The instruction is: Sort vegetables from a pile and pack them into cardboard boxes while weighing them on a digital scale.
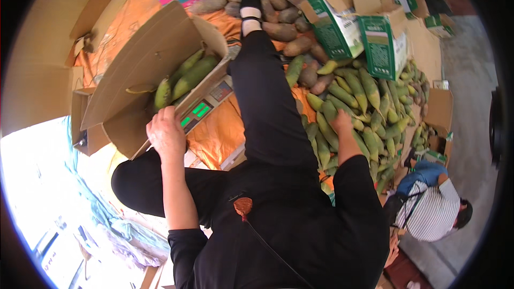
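An open cardboard box [123, 83] with several green radishes [194, 79] in it stands tilted on a digital scale, whose green-lit display [199, 111] shows beside the box. My left hand [166, 128] is bent over the near rim of this box, its fingers curled on the cardboard close to one radish. To the right lies a big heap of green radishes [368, 86]. There my right hand [342, 123] is closed around a green radish [329, 110] at the near side of the heap; its fingertips are partly hidden.
My outstretched leg [267, 101] lies between box and heap. Behind the heap stand green-and-white cartons [334, 28], with dull reddish-brown roots [281, 31] beside them on an orange sheet [144, 8]. A person in a striped shirt [430, 213] is at the lower right. Large cardboard [37, 48] rises at left.
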The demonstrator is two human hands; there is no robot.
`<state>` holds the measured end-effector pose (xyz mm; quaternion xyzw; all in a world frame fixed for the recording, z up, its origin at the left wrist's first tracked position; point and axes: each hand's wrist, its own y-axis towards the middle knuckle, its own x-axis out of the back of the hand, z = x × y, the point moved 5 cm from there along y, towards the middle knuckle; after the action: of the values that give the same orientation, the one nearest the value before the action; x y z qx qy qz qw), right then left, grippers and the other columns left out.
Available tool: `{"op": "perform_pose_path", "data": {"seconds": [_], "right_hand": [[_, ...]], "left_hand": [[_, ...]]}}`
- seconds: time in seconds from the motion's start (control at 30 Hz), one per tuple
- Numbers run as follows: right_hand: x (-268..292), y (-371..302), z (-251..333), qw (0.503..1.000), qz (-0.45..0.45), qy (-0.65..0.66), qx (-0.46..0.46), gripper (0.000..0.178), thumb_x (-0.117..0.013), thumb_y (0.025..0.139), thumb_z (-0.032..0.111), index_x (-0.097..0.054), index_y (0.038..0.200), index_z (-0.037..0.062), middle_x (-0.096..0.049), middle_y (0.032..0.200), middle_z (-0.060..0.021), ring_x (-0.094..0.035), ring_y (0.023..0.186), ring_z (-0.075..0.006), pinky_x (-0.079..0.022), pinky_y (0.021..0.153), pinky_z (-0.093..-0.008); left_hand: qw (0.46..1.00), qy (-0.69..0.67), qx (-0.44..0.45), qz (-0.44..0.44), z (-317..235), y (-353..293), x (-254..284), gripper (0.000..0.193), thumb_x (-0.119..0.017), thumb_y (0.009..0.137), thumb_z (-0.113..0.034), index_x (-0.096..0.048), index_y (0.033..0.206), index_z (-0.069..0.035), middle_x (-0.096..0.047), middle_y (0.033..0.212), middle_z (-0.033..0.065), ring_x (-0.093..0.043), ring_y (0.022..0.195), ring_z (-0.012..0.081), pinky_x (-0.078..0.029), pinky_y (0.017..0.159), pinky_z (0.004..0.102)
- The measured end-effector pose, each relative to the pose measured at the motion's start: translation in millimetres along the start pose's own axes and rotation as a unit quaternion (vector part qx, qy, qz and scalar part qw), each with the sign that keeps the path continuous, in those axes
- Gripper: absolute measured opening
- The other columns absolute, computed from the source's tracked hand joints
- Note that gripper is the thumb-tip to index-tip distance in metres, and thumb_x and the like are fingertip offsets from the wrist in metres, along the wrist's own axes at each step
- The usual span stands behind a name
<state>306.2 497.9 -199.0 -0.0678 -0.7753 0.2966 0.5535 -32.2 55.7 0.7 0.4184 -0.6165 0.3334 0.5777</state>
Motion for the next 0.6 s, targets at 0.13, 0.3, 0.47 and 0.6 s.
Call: {"op": "perform_pose_path", "data": {"seconds": [0.13,0.3,0.47,0.6], "right_hand": [[-15.9,-7.3,-24.2,0.998,0.032,-0.041,-0.03,0.084,-0.079,0.067,0.03,-0.037,0.138,0.0225,-0.043,0.14,-0.0019,-0.039,0.131,-0.0258,-0.04,0.097,-0.0555],[-9.2,-9.6,-1.0,0.995,0.047,-0.058,-0.068,0.083,-0.082,0.065,0.03,-0.039,0.136,0.021,-0.042,0.14,-0.0038,-0.037,0.132,-0.0269,-0.039,0.099,-0.0548],[-17.0,1.5,-9.3,0.993,0.034,-0.09,-0.069,0.073,-0.079,0.066,0.03,-0.044,0.13,0.0191,-0.047,0.132,-0.0047,-0.038,0.129,-0.0272,-0.04,0.097,-0.0538],[-3.4,-7.8,4.6,0.993,0.056,-0.083,-0.058,0.071,-0.077,0.068,0.031,-0.043,0.13,0.0182,-0.047,0.132,-0.0062,-0.039,0.129,-0.0287,-0.04,0.099,-0.0533]], "left_hand": [[1.0,-0.023,-0.004,-0.006,-1.9,2.0,2.0,0.016,-0.066,0.076,-0.014,-0.059,0.09,-0.01,-0.062,0.084,0.0067,-0.06,0.084,0.0269,-0.042,0.075,0.0423],[0.995,-0.095,-0.001,0.041,1.1,1.2,15.2,0.018,-0.066,0.079,-0.013,-0.063,0.094,-0.004,-0.063,0.085,0.0104,-0.062,0.083,0.0273,-0.046,0.075,0.0387],[0.94,-0.321,0.089,0.078,42.0,30.1,51.2,0.02,-0.065,0.084,-0.012,-0.066,0.1,0.001,-0.067,0.09,0.0126,-0.065,0.087,0.0206,-0.05,0.077,0.0313],[0.97,-0.177,0.075,0.151,88.9,63.9,32.7,0.03,-0.067,0.082,-0.019,-0.065,0.105,0.0,-0.066,0.098,0.0178,-0.063,0.095,0.0303,-0.049,0.084,0.0376]]}}
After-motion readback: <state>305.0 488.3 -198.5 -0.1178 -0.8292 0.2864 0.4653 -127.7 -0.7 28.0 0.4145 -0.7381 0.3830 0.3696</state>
